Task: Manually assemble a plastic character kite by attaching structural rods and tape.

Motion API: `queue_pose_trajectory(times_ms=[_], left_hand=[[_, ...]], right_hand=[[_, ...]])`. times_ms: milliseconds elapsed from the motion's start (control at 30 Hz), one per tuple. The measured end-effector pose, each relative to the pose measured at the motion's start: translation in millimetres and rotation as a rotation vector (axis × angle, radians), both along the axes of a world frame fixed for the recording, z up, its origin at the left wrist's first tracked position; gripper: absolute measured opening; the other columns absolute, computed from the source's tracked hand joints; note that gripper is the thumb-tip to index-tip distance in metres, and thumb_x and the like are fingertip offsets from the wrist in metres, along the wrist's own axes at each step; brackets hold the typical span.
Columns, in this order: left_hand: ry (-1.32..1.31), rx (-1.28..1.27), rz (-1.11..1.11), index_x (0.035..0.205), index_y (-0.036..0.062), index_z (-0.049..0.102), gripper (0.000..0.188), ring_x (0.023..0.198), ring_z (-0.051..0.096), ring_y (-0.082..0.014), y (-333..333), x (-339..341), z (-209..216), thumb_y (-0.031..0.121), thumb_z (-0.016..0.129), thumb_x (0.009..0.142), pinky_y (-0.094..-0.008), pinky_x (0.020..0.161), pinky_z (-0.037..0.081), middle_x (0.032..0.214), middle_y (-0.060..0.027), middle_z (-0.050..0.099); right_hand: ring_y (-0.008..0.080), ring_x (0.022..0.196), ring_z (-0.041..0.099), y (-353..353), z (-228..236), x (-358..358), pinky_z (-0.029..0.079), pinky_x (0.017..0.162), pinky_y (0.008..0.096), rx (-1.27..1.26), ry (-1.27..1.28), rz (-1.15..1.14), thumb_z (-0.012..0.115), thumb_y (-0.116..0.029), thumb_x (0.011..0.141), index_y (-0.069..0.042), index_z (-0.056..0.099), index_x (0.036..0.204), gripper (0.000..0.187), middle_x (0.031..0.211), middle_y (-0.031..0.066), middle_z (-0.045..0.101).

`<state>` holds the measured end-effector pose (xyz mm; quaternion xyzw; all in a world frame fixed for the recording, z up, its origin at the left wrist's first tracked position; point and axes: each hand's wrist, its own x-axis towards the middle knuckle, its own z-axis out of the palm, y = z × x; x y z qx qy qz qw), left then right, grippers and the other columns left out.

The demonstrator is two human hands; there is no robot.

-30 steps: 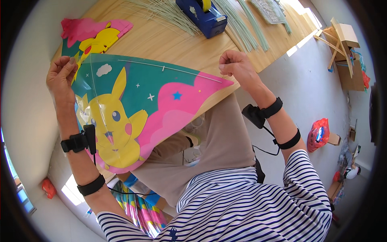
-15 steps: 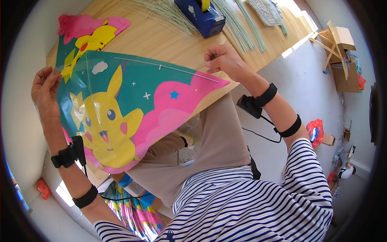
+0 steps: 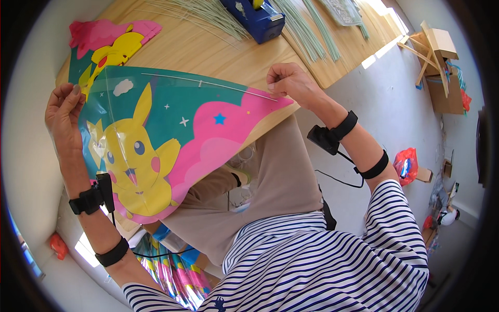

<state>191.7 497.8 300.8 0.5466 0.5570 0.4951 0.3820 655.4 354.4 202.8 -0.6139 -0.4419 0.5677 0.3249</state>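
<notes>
A triangular kite sheet [image 3: 161, 125], teal and pink with a yellow cartoon figure, lies over the table's near edge and above my lap. A thin pale rod [image 3: 234, 89] runs along its upper edge toward the pink right corner. At the sheet's left edge, my left hand [image 3: 65, 117] is closed, thumb and fingers pinching that edge. My right hand [image 3: 293, 85] is closed in a pinch right beside the right corner and the rod's end; whatever sits between its fingertips is hidden. Clear film on the sheet's left part shines with glare.
Another folded kite sheet [image 3: 117, 47] lies at the far left. Farther back are a blue tape dispenser [image 3: 254, 21], bundles of thin pale rods [image 3: 306, 36] and a clear plastic box [image 3: 343, 11]. Shiny colourful packages [image 3: 171, 273] are below left; cardboard boxes [image 3: 444, 93] stand right.
My right hand has come down closer to the sheet's right corner and the rod's end. My left hand has shifted slightly to the right. The view has turned a little.
</notes>
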Motion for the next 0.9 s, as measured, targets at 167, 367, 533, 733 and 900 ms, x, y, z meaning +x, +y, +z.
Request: queue_pose_trajectory(times_ms=[167, 367, 533, 733, 900], left_hand=[[0.007, -0.001, -0.006, 0.102, 0.0052, 0.069, 0.019, 0.082, 0.069, -0.0142, 0.9, 0.6, -1.9, 0.006, 0.077, 0.085, -0.0269, 0.082, 0.059, 0.093, -0.0068, 0.070], [-0.004, -0.008, -0.022, 0.102, 0.0051, 0.069, 0.019, 0.083, 0.069, -0.0143, 1.2, -1.6, -2.9, 0.007, 0.078, 0.085, -0.0270, 0.082, 0.059, 0.093, -0.0069, 0.070], [-0.022, -0.016, -0.018, 0.102, 0.0055, 0.069, 0.019, 0.083, 0.069, -0.0143, 2.6, -2.7, -5.3, 0.006, 0.077, 0.085, -0.0272, 0.083, 0.059, 0.093, -0.0070, 0.070], [0.019, -0.057, 0.028, 0.103, 0.0054, 0.068, 0.019, 0.083, 0.068, -0.0148, 4.5, 17.3, -14.7, 0.003, 0.076, 0.085, -0.0270, 0.083, 0.058, 0.095, -0.0056, 0.069], [-0.009, -0.083, 0.004, 0.104, 0.0045, 0.068, 0.020, 0.085, 0.068, -0.0159, 10.5, 23.0, -27.5, 0.002, 0.076, 0.085, -0.0276, 0.085, 0.058, 0.096, -0.0065, 0.069]], right_hand=[[0.0128, 0.065, 0.057, -2.1, -3.4, 2.6, 0.047, 0.057, 0.0285, 0.000, -0.004, -0.008, 0.064, 0.002, 0.079, 0.001, 0.059, 0.079, 0.005, 0.072, 0.0035, 0.057], [0.0101, 0.068, 0.060, -2.2, -5.9, 4.2, 0.044, 0.059, 0.0234, -0.016, -0.025, 0.021, 0.064, 0.002, 0.083, -0.001, 0.059, 0.082, 0.006, 0.073, 0.0016, 0.059], [0.0093, 0.067, 0.059, -4.5, 1.4, 3.3, 0.044, 0.058, 0.0231, 0.012, -0.041, 0.012, 0.064, 0.001, 0.083, -0.002, 0.059, 0.082, 0.006, 0.073, 0.0007, 0.059], [0.0113, 0.068, 0.056, -17.4, -0.1, 7.3, 0.044, 0.058, 0.0281, 0.100, -0.244, -0.011, 0.065, -0.002, 0.078, 0.000, 0.060, 0.080, 0.006, 0.072, 0.0026, 0.058], [0.0130, 0.067, 0.056, -24.1, -4.8, 7.3, 0.045, 0.058, 0.0300, 0.111, -0.269, -0.073, 0.064, -0.002, 0.075, 0.001, 0.061, 0.079, 0.006, 0.072, 0.0051, 0.058]])
